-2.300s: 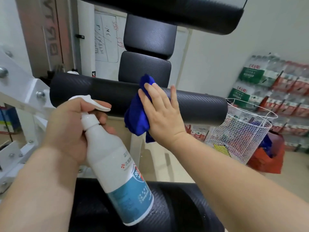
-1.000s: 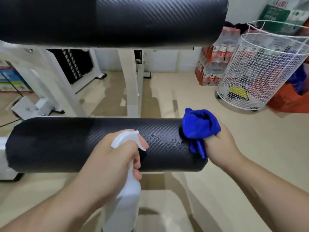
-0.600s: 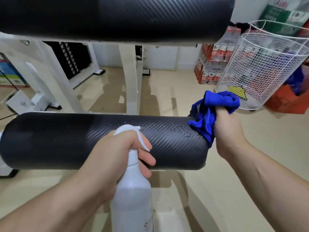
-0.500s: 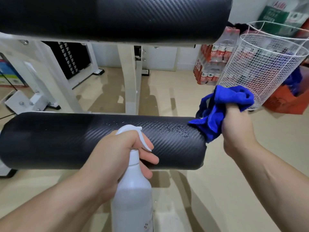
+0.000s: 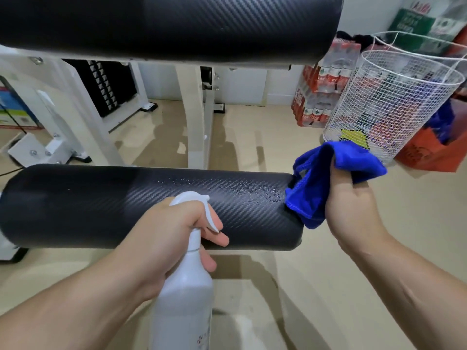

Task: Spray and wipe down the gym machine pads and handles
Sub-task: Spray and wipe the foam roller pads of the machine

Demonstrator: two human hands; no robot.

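The left hand [image 5: 171, 238] had its grip closed round the neck of a white spray bottle [image 5: 187, 306], the fingers curled about it just below the trigger [image 5: 211, 215], whose lever stood out past the knuckles. The bottle stood nearly upright in front of the lower roller pad [image 5: 88, 203], its head level with the pad's front face and its body hanging below the pad's underside. That pad, black with a woven pattern, lay crosswise in the middle of the view. A patch of fine droplets [image 5: 257, 192] shone on its top toward the right end. The right hand [image 5: 353, 210] was just off that right end, its grip tight on a bunched blue cloth [image 5: 313, 195]. The thumb and fingers pinched the cloth's upper folds, while the lower folds hung against the pad's end and touched it beside the wet patch. Above, a second, thicker upper pad [image 5: 164, 24] of the same black covering ran along the top of the view, carried on a white frame [image 5: 194, 117] whose post stood on the beige floor [image 5: 252, 137] between the two pads. A black weight stack [image 5: 111, 87] showed behind the frame on the left. On the right, beyond the cloth, stood a white wire basket [image 5: 394, 97], with shrink-wrapped packs of water bottles [image 5: 321, 97] behind it against the wall and an orange-red bag [image 5: 429, 152] just beside it.
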